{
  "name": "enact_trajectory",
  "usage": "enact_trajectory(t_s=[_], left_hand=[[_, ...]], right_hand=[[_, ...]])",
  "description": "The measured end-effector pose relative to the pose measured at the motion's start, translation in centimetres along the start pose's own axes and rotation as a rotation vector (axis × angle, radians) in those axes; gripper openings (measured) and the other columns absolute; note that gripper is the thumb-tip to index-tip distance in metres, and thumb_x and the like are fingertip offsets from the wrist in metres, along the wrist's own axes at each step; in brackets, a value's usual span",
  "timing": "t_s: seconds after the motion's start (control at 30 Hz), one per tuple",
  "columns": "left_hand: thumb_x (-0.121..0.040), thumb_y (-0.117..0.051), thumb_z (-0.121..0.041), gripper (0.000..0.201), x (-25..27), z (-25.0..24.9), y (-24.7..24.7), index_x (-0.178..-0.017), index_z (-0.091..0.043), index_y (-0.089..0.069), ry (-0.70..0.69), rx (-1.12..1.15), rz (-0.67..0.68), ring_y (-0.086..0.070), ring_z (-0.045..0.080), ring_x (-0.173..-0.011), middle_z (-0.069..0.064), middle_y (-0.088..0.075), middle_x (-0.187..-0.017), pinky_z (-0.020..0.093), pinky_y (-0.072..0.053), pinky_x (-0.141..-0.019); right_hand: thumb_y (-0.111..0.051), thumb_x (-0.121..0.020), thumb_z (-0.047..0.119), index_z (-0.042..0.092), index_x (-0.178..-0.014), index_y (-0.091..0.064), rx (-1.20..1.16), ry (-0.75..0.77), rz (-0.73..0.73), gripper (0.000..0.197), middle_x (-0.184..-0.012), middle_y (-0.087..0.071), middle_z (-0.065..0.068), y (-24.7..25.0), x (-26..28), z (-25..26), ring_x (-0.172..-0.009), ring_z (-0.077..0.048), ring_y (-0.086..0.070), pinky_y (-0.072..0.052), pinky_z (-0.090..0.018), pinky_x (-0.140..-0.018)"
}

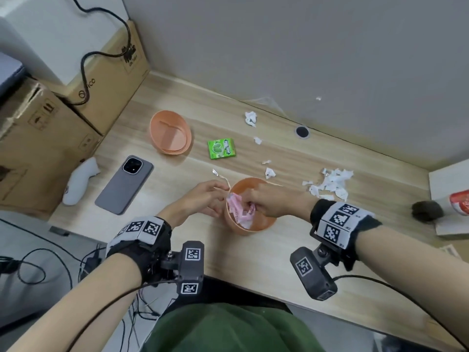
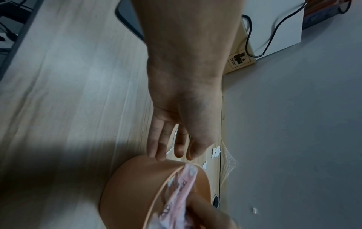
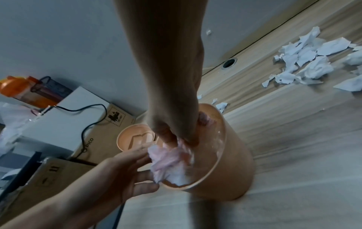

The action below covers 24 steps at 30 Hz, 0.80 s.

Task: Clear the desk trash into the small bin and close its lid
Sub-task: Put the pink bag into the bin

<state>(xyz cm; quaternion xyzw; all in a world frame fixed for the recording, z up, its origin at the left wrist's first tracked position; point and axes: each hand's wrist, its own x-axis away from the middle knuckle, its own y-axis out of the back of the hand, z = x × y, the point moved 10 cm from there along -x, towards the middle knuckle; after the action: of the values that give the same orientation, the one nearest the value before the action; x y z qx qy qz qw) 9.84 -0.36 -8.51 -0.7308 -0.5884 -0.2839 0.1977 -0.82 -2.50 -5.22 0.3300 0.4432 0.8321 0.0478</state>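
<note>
The small orange bin [image 1: 253,231] [image 2: 133,186] [image 3: 231,170] stands open near the desk's front edge. My right hand [image 1: 253,203] [image 3: 176,139] reaches down into it, pinching a crumpled pink-and-white wrapper [image 1: 239,212] [image 2: 180,193] [image 3: 170,162] that sticks up over the rim. With straight fingers, my left hand [image 1: 215,199] [image 2: 170,153] [image 3: 137,170] touches the bin's left wall. The orange lid [image 1: 170,132] [image 3: 135,137] lies upside down farther back. Torn white paper scraps [image 1: 327,184] [image 3: 305,62], a crumpled tissue [image 1: 250,118], a green gum pack [image 1: 221,148] and a foil wrapper [image 1: 215,172] lie on the desk.
A grey phone [image 1: 124,184] and a white controller [image 1: 78,181] lie at the left. Cardboard boxes [image 1: 38,138] with a black cable stand along the left edge. A red-and-white cup [image 1: 460,204] and a dark ball [image 1: 427,210] sit far right. A cable hole [image 1: 302,131] is by the wall.
</note>
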Motion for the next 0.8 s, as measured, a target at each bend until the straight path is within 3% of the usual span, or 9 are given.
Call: enact_trajectory(t_s=[0.1,0.2,0.27,0.33,0.43,0.57,0.6,0.7,0.8], left_hand=[[-0.095,-0.055,-0.019,0.026,0.6,0.0,0.2,-0.120,-0.015,-0.060,-0.025,-0.019,0.011,-0.062,0.019,-0.069,0.004,-0.058,-0.089,0.036,-0.059,-0.079],[-0.095,-0.055,-0.022,0.023,0.9,0.0,0.4,-0.117,-0.021,-0.061,-0.046,-0.048,0.021,-0.063,0.015,-0.070,0.002,-0.058,-0.091,0.031,-0.059,-0.077],[-0.094,-0.057,-0.022,0.024,0.8,-0.2,0.3,-0.118,-0.021,-0.060,-0.055,-0.068,0.026,-0.063,0.013,-0.070,0.003,-0.059,-0.091,0.030,-0.058,-0.076],[-0.091,-0.063,-0.024,0.031,0.3,-0.6,-0.1,-0.121,-0.020,-0.057,-0.063,-0.089,0.034,-0.062,0.011,-0.070,0.004,-0.059,-0.092,0.029,-0.057,-0.075],[-0.085,-0.072,-0.025,0.040,-0.7,-1.0,-0.9,-0.121,-0.018,-0.054,-0.063,-0.113,0.027,-0.061,0.011,-0.067,0.004,-0.056,-0.087,0.035,-0.057,-0.077],[-0.087,-0.069,-0.014,0.035,-1.8,-1.4,-1.6,-0.118,-0.015,-0.051,-0.065,-0.141,0.004,-0.060,0.014,-0.066,0.004,-0.052,-0.084,0.039,-0.058,-0.075],[-0.089,-0.065,-0.011,0.033,-2.0,-1.4,-1.8,-0.118,-0.016,-0.050,-0.063,-0.140,0.010,-0.060,0.014,-0.065,0.005,-0.051,-0.084,0.040,-0.058,-0.074],[-0.090,-0.060,-0.007,0.034,-2.1,-1.3,-1.9,-0.121,-0.015,-0.049,-0.053,-0.138,0.023,-0.062,0.015,-0.063,0.005,-0.052,-0.084,0.041,-0.060,-0.073],[-0.091,-0.061,-0.008,0.037,-2.0,-1.1,-1.7,-0.124,-0.016,-0.048,-0.043,-0.119,0.028,-0.063,0.014,-0.057,0.006,-0.051,-0.084,0.038,-0.062,-0.069]], right_hand=[[-0.048,-0.086,0.017,0.018,-0.116,-0.060,0.274,-0.053,0.110,0.033,-0.121,-0.063,-0.010,-2.1,-1.3,-1.0,-0.111,-0.033,-0.056,-0.041,-0.036,-0.087],[-0.047,-0.090,0.043,0.020,-0.141,-0.036,0.365,-0.119,0.226,0.057,-0.152,-0.036,-0.005,-4.2,-2.0,-1.7,-0.132,-0.035,-0.037,-0.030,-0.046,-0.107],[-0.049,-0.088,0.051,0.017,-0.147,-0.024,0.301,-0.178,0.289,0.073,-0.156,-0.022,-0.010,-4.9,-1.8,-1.8,-0.138,-0.036,-0.025,-0.022,-0.049,-0.113],[-0.048,-0.088,0.054,0.020,-0.147,-0.024,0.258,-0.216,0.293,0.072,-0.150,-0.024,-0.012,-4.2,-1.1,-1.5,-0.135,-0.035,-0.022,-0.018,-0.046,-0.112],[-0.046,-0.090,0.050,0.023,-0.136,-0.044,0.239,-0.217,0.198,0.054,-0.135,-0.033,-0.012,-1.4,0.3,-0.8,-0.130,-0.032,-0.026,-0.019,-0.040,-0.110],[-0.047,-0.095,0.029,0.025,-0.141,-0.040,-0.047,-0.166,0.088,0.046,-0.115,-0.041,-0.008,0.3,1.7,0.3,-0.115,-0.021,-0.037,-0.027,-0.031,-0.101],[-0.045,-0.097,0.027,0.023,-0.141,-0.040,-0.097,-0.161,0.097,0.044,-0.115,-0.044,-0.008,0.0,1.7,0.5,-0.119,-0.021,-0.038,-0.027,-0.031,-0.102],[-0.036,-0.100,0.028,0.019,-0.136,-0.047,-0.112,-0.175,0.217,0.038,-0.137,-0.048,-0.014,-2.0,0.9,0.4,-0.134,-0.026,-0.035,-0.024,-0.034,-0.108],[-0.028,-0.101,0.030,0.023,-0.143,-0.037,-0.097,-0.261,0.425,0.043,-0.154,-0.032,-0.004,-4.4,0.2,-0.6,-0.142,-0.026,-0.026,-0.019,-0.037,-0.114]])
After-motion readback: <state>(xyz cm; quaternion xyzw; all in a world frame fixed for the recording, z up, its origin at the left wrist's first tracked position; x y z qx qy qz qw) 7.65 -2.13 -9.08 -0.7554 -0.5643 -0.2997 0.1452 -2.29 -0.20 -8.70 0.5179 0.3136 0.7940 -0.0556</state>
